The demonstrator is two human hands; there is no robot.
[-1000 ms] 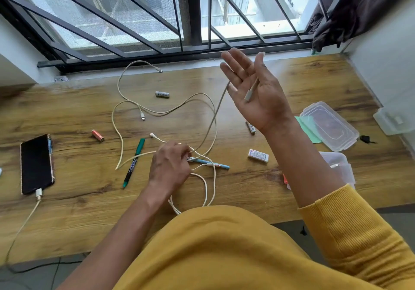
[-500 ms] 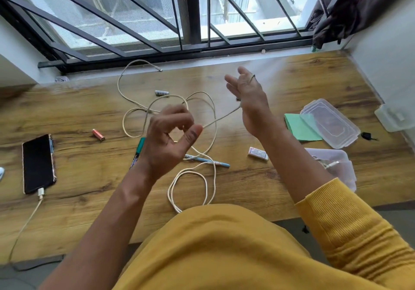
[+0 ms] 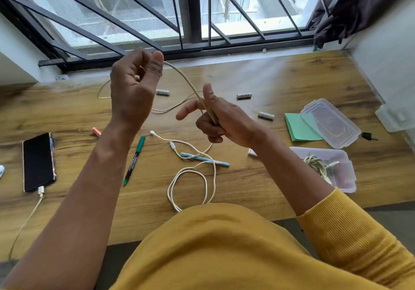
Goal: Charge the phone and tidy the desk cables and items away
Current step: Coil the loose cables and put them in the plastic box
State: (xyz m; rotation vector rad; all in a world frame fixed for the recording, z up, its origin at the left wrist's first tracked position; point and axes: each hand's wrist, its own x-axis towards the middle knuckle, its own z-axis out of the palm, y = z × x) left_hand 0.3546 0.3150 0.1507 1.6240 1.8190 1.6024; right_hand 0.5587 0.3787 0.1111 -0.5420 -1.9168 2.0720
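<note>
The left hand hides part of the cable it pinches at the thumb. Below that pinch, the right hand grips the cable's gathered strands, forefinger out.

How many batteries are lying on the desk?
4: one behind the left wrist, one farther right, one near the green paper, and an orange one near the phone. Arms may hide more.

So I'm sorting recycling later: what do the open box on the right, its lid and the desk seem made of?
The box and its lid look like clear, slightly frosted plastic: the coiled cable and the green paper show through them. The desk shows brown wood grain with a smooth, faintly glossy finish; solid wood or laminate, I cannot tell.
</note>
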